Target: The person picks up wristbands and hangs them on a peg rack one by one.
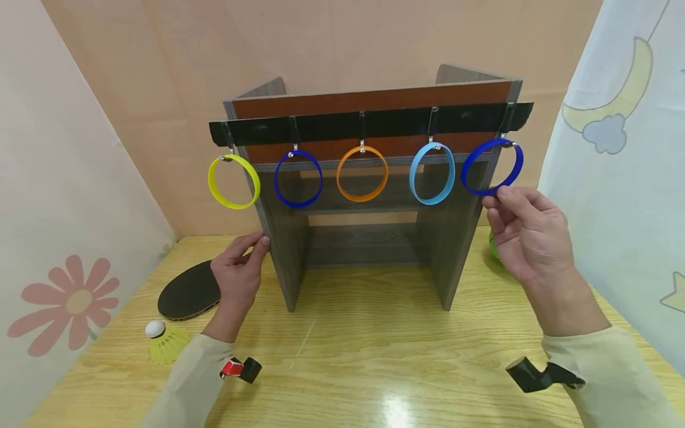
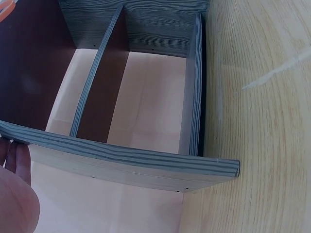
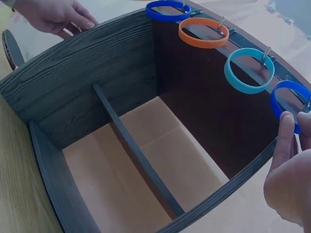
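Several silicone wristbands hang in a row from hooks on a black strip [image 1: 396,123] across the front of a grey wooden shelf [image 1: 460,238]. From left they are a yellow wristband [image 1: 213,184], a dark blue wristband [image 1: 277,184], an orange wristband [image 1: 339,178], a light blue wristband [image 1: 413,178] and another blue wristband [image 1: 467,166]. My right hand [image 1: 535,238] pinches the lower rim of that rightmost blue wristband, which tilts on its hook. My left hand [image 1: 239,270] holds the front edge of the shelf's left side panel, thumb in front and fingers at its outer face.
Left of the shelf lie a black table tennis bat [image 1: 187,291] and a yellow shuttlecock [image 1: 168,345] on the wooden table [image 1: 364,356]. Part of a green ball [image 1: 493,245] shows behind my right hand. Patterned cloths hang at both sides.
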### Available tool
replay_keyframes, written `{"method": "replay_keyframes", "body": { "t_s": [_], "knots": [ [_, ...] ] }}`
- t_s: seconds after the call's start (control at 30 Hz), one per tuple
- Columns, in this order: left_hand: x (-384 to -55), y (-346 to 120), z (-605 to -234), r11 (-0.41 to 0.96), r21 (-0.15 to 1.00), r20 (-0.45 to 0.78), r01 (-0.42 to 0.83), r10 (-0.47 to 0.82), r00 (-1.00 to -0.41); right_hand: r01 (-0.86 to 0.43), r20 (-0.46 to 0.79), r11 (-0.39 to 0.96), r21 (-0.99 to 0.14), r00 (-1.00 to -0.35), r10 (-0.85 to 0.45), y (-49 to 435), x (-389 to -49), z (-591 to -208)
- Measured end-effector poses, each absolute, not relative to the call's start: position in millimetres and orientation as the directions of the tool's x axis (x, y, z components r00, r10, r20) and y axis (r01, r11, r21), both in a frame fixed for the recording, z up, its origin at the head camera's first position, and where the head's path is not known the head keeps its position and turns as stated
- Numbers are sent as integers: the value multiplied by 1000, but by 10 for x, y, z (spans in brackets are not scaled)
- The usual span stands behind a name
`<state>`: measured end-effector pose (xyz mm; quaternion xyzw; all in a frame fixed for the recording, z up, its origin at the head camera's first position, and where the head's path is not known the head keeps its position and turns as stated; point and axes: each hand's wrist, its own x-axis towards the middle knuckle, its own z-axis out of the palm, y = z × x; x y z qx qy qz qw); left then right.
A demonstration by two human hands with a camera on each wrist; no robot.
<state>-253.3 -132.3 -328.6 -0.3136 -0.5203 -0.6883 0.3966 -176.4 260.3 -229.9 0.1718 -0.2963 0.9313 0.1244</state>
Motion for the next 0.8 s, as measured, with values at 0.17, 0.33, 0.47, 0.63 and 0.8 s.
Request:
{"method": "replay_keyframes", "body": {
  "t_s": [0.17,0.33,0.47,0.63,0.8],
  "knots": [
    [-2534,-1342,-3294,-114,476,843,872,-223,-490,-331,366,-753,-569,-922,128,2626,-1739,-2344],
    [-2538,-1366,-3293,-46,488,848,871,-211,-486,-324,363,-739,-591,-925,115,2663,-1725,-2441],
    [-2537,-1372,-3288,-46,487,849,872,-209,-485,-336,400,-726,-601,-912,90,2694,-1725,-2562],
    [-2525,-1367,-3283,-52,502,842,863,-197,-501,-300,413,-695,-653,-911,4,2763,-1701,-2765],
    [-2472,-1412,-3299,57,529,844,847,-135,-519,-323,397,-525,-787,-917,-31,2877,-1634,-2935]
  ]
}}
